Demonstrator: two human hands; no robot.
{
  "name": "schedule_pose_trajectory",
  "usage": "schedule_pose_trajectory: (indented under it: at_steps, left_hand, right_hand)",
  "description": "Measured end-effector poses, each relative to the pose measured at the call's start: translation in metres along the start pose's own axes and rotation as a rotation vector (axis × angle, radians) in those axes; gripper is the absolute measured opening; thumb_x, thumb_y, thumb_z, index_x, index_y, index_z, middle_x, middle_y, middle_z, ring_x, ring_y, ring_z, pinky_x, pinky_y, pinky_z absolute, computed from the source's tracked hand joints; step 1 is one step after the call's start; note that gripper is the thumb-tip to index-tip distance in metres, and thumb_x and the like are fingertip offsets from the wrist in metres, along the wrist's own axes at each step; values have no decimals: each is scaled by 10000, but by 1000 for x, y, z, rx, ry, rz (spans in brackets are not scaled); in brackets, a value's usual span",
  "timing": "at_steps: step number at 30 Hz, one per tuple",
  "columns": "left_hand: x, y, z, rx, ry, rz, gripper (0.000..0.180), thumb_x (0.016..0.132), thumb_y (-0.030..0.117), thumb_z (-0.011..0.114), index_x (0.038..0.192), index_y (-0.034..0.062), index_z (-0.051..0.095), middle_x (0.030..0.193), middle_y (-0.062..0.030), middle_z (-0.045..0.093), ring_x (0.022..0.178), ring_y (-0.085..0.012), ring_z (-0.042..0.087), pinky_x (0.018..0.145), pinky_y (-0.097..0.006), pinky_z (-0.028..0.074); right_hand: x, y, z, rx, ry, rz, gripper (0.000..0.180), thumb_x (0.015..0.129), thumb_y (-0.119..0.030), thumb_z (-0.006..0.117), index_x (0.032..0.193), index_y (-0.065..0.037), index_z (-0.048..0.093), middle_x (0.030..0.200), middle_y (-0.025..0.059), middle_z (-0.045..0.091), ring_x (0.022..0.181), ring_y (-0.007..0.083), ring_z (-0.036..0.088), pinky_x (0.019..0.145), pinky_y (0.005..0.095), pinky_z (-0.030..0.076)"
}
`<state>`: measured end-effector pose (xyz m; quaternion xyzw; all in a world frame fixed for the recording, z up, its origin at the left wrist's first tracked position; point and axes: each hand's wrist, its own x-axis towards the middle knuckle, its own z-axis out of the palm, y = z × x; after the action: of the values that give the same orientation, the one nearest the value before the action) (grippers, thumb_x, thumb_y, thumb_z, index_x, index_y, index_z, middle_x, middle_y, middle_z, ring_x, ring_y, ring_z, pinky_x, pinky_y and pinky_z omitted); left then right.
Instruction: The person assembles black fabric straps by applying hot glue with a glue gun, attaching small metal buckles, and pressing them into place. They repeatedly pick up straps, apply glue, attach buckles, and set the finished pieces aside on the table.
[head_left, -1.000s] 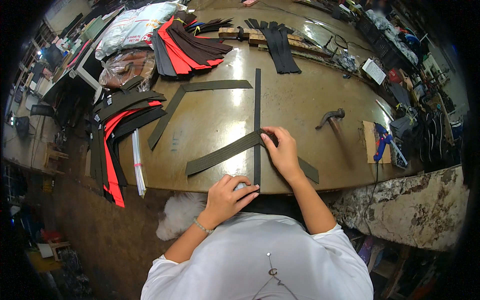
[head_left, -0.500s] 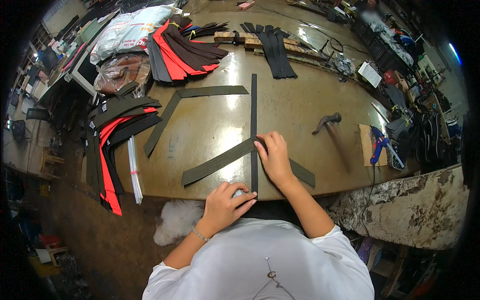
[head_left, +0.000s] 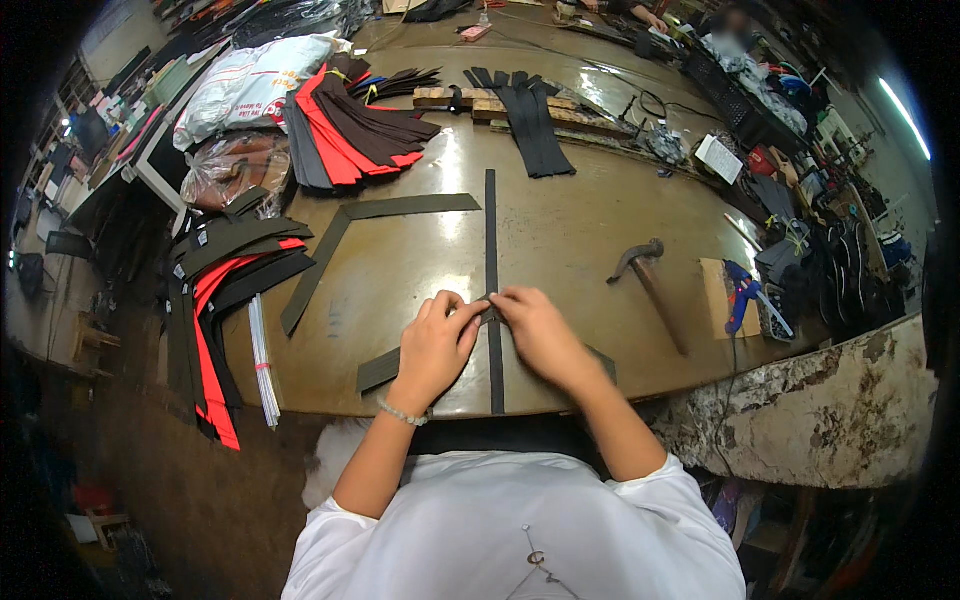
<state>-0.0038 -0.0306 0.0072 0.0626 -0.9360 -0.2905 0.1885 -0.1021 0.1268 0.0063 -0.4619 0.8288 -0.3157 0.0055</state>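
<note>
Glossy brown tabletop point(head_left: 560, 225) bears our bent olive strip point(head_left: 378, 371), near the front edge, its ends showing either side of a narrow black strip point(head_left: 491, 230). Our left hand point(head_left: 436, 345) and right hand point(head_left: 540, 335) meet over its hidden middle, fingers drawn close together; whether they grip it, we cannot tell. Light, even pressure seems best, keeping the black strip straight. Outward lie a matte angled strip point(head_left: 400, 206) and a curved-headed hammer point(head_left: 664, 310).
</note>
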Motion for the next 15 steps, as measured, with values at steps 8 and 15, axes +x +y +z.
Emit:
schedule_pose_trajectory:
  at_steps: [8,15]
  left_hand:
    - [-1,-1,1,27,-3,20,241,862,162,655,1096,196,700,962,-53,571,883,-244,591,703,-365,504]
    - [2,-8,2,-271,223,-114,156,821,145,722,916,47,645,1013,-86,590,895,-281,608,743,-382,501]
  right_hand:
    - [-154,192,-149,-607,1148,882,587,783,-370,803,1088,45,521,1077,202,532,949,318,546,889,427,436]
    - [-113,192,-196,-567,605,918,497,944,-311,604,1267,34,450,1156,254,597,981,431,607,876,465,464]
